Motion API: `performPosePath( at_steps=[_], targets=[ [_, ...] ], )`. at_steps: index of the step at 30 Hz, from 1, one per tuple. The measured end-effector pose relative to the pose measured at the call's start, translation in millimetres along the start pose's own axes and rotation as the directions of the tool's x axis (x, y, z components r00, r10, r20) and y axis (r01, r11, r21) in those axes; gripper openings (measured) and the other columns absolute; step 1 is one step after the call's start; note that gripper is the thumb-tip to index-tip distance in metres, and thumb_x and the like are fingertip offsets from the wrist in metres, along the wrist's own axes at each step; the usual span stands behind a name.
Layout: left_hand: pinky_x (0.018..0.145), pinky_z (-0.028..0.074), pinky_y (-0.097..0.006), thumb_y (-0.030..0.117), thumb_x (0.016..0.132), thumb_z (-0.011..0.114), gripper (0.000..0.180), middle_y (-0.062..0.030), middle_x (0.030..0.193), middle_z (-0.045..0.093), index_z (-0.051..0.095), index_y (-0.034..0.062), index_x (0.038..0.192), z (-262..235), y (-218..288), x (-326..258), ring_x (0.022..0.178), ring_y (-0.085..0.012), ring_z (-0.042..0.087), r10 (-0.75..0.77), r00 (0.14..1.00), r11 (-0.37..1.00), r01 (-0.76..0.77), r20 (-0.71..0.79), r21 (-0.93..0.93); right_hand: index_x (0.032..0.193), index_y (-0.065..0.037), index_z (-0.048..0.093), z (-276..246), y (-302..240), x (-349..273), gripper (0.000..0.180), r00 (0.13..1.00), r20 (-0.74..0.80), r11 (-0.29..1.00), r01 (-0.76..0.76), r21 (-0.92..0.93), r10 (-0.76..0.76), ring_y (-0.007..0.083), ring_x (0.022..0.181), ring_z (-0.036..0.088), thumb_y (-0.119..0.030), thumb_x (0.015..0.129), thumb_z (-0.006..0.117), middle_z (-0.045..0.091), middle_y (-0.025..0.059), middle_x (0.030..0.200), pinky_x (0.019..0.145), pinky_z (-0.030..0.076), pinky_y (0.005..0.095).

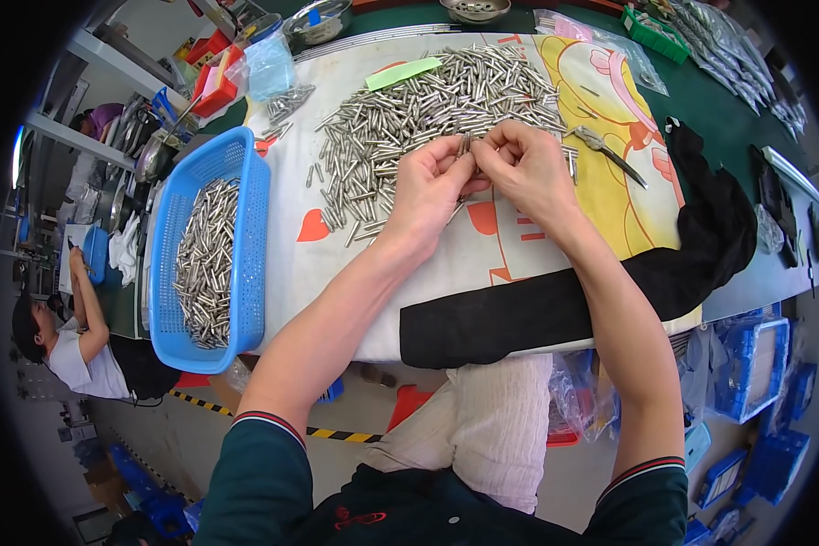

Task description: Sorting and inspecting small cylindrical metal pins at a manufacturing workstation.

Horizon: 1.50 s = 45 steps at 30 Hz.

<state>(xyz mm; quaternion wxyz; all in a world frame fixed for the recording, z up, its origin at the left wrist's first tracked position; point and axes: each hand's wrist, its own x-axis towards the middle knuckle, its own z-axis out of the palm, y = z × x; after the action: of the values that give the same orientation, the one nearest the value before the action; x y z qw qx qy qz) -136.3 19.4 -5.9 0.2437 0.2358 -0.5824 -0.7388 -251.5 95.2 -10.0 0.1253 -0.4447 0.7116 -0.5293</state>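
Observation:
My left hand [429, 191] is closed around a few slim silver metal pins [465, 144], whose ends stick up between the fingertips. Pressed up against it, my right hand [532, 173] is closed in a pinch at the same spot; what it grips is hidden by the fingers. Both hands are at the near side of a broad pile of similar metal pins [373, 150] spread over a printed cloth [337, 282]. A strip of light green paper [403, 73] lies on top of the pile. Right of my right hand lie pliers with dark handles [621, 164].
A blue perforated basket [250, 237] with many metal pins stands at left. A black cloth sleeve [519, 318] stretches along the table's near edge. Red bins [217, 86], a green tray [655, 35] and bagged rods [733, 64] sit farther back. Another person [86, 346] works at far left.

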Motion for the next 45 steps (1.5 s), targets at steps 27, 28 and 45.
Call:
performPosePath(
  at_steps=[27, 28, 45],
  targets=[
    [0.078, 0.051, -0.021, 0.015, 0.094, 0.053, 0.018, -0.0027, 0.094, 0.064, 0.060, 0.0008, 0.103, -2.4, -3.4, -0.2, 0.084, -0.0071, 0.061, 0.015, 0.999, 1.000, -0.014, 0.045, -0.013, 0.070, -0.002, 0.061, 1.6, -0.9, -2.1, 0.021, 0.997, -0.054, 0.998, 0.043, -0.051, -0.046, 0.0157, 0.043, 0.049, -0.021, 0.076, 0.065, 0.050, 0.0043, 0.048, 0.046, 0.039, 0.0310],
    [0.078, 0.051, -0.021, 0.015, 0.094, 0.053, 0.018, -0.0027, 0.094, 0.064, 0.060, 0.0008, 0.103, -2.5, -3.5, 0.0, 0.084, -0.0071, 0.061, 0.015, 0.999, 1.000, -0.014, 0.045, -0.013, 0.070, -0.002, 0.061, 1.6, -0.8, -1.8, 0.021, 0.996, -0.065, 0.997, 0.055, -0.054, -0.059, 0.0162, 0.043, 0.049, -0.021, 0.076, 0.065, 0.050, 0.0044, 0.048, 0.046, 0.040, 0.0310],
    [0.075, 0.054, -0.022, 0.007, 0.094, 0.048, 0.019, -0.0074, 0.093, 0.065, 0.059, -0.0039, 0.107, -1.5, -5.1, 1.7, 0.080, -0.0099, 0.063, 0.030, 0.999, 0.999, -0.029, 0.025, -0.039, 0.069, -0.003, 0.062, 0.1, -2.7, -1.9, 0.022, 0.997, -0.062, 0.993, 0.046, -0.112, -0.053, 0.0185, 0.044, 0.052, -0.024, 0.076, 0.065, 0.052, 0.0049, 0.048, 0.046, 0.040, 0.0329]
  ],
)
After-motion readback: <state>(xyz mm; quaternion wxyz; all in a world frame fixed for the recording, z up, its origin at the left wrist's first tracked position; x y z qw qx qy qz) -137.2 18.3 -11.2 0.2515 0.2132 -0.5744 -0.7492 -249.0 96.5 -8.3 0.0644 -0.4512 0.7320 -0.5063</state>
